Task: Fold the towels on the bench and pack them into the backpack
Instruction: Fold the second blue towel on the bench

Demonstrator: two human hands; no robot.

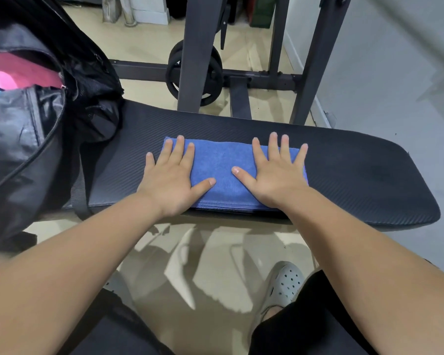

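Blue towel: folded into a layered rectangle, lying along the near edge of the black padded counter, about mid-length.
Left hand: pressed flat on the towel's left end, fingers straight and spread wide.
Right hand: flat on the right end, fingers likewise splayed, gripping nothing.
Backpack: at the counter's left end, unzipped, pink cloth showing inside.
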